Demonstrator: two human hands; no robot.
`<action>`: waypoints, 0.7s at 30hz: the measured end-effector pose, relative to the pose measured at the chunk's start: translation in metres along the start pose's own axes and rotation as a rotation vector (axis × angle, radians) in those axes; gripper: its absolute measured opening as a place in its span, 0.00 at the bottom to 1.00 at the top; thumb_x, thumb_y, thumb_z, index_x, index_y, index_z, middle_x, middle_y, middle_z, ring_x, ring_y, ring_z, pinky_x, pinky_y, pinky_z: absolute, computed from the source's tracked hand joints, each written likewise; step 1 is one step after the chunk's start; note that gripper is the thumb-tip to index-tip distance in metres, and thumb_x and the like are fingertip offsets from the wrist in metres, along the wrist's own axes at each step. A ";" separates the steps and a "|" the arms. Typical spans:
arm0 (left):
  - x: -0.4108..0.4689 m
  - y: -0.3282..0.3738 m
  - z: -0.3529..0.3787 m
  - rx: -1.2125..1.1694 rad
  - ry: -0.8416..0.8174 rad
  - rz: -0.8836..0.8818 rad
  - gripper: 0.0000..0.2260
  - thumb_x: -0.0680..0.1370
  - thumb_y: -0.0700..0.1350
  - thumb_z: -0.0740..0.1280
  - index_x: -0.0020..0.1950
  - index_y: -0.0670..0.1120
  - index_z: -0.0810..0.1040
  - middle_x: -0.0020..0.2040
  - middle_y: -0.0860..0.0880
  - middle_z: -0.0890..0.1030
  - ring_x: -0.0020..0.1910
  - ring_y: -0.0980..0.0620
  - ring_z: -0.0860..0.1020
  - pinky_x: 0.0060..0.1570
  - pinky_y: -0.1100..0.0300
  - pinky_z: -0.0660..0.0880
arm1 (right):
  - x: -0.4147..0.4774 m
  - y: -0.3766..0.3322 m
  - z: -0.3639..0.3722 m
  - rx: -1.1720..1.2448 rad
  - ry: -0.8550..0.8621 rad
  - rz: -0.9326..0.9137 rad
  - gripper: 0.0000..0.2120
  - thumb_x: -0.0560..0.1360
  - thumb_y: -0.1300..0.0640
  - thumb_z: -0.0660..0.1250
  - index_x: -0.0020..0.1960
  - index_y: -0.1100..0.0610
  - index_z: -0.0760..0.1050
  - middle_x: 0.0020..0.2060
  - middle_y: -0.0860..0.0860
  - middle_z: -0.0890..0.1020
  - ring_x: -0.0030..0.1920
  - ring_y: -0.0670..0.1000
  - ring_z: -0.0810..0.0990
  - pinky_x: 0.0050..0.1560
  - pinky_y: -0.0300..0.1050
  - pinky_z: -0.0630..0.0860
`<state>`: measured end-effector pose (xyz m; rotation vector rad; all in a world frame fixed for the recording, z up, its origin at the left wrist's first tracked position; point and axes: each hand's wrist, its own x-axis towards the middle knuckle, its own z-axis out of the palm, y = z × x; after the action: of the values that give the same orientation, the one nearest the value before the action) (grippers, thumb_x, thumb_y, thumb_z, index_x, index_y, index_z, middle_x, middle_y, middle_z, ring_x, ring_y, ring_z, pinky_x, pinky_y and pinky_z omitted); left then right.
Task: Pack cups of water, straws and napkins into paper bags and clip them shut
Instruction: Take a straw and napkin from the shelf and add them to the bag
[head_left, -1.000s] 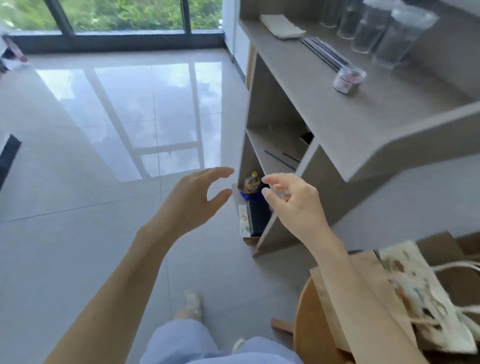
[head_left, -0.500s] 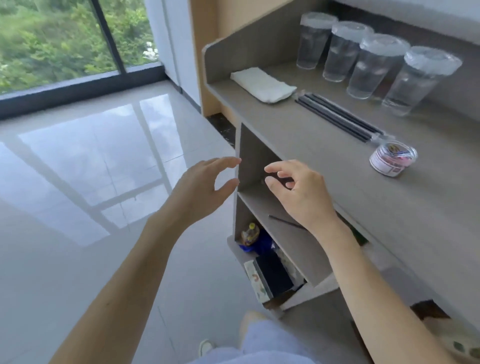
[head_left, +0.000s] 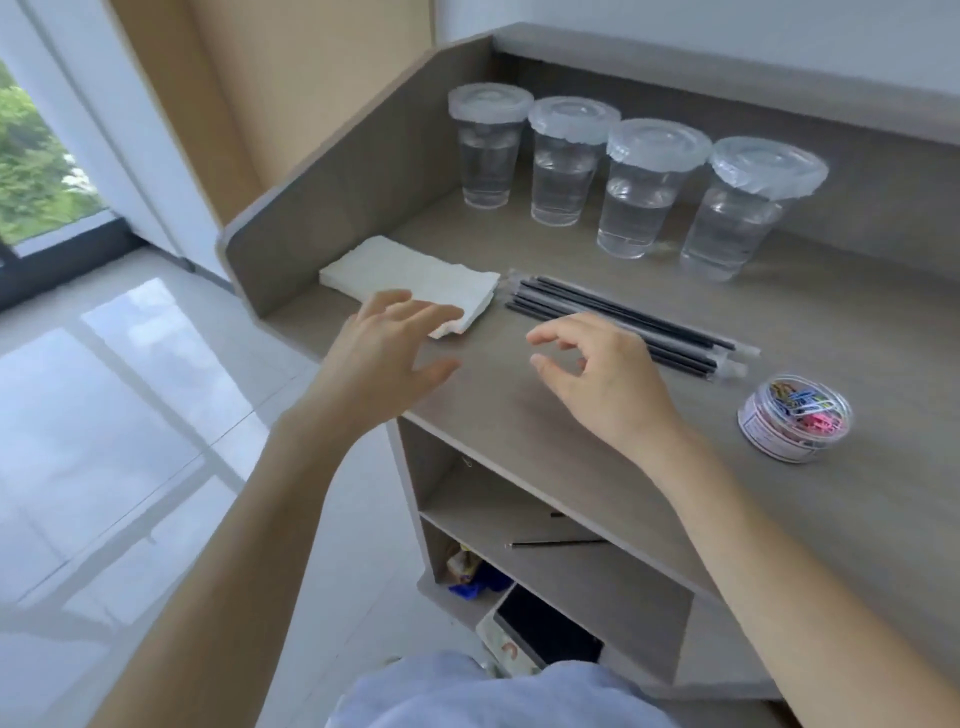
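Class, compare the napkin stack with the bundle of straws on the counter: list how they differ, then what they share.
The napkin stack is white, broad and rectangular; the straws are black, long and thin, in clear wrappers. The napkin stack lies left, its near corner hidden by the left hand; the straws lie right, behind the right hand. Both lie flat on the counter.

Four cups of water (head_left: 621, 176) stood in a row at the worktop's (head_left: 857, 493) back | napkin stack (head_left: 410, 283) lay front-left, straws (head_left: 623, 317) just right of it | tub of paper clips (head_left: 795, 418) sat right of the straws | shelves (head_left: 571, 561) lay below.
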<state>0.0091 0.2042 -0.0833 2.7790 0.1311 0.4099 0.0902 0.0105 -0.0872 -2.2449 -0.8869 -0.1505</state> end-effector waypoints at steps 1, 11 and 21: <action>0.009 -0.004 0.001 0.002 -0.019 0.016 0.20 0.74 0.48 0.70 0.65 0.48 0.74 0.61 0.50 0.78 0.67 0.42 0.66 0.62 0.44 0.67 | 0.004 0.001 0.003 -0.021 -0.005 0.004 0.08 0.73 0.60 0.68 0.52 0.56 0.80 0.50 0.49 0.80 0.49 0.46 0.75 0.47 0.33 0.65; 0.069 -0.044 0.004 -0.067 -0.187 0.178 0.16 0.76 0.51 0.66 0.64 0.53 0.74 0.63 0.53 0.76 0.64 0.48 0.70 0.61 0.53 0.65 | 0.042 -0.002 0.027 -0.314 0.073 0.232 0.13 0.75 0.58 0.65 0.59 0.56 0.76 0.56 0.50 0.78 0.55 0.55 0.72 0.52 0.47 0.71; 0.097 -0.066 0.006 -0.108 -0.337 0.339 0.17 0.71 0.57 0.70 0.58 0.57 0.78 0.61 0.61 0.75 0.61 0.55 0.67 0.52 0.61 0.67 | 0.049 -0.009 0.048 -0.434 0.148 0.388 0.10 0.76 0.57 0.65 0.56 0.57 0.79 0.52 0.52 0.78 0.54 0.55 0.69 0.49 0.45 0.67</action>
<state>0.1004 0.2782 -0.0852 2.7154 -0.4310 0.0197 0.1148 0.0732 -0.1009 -2.7175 -0.3481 -0.3505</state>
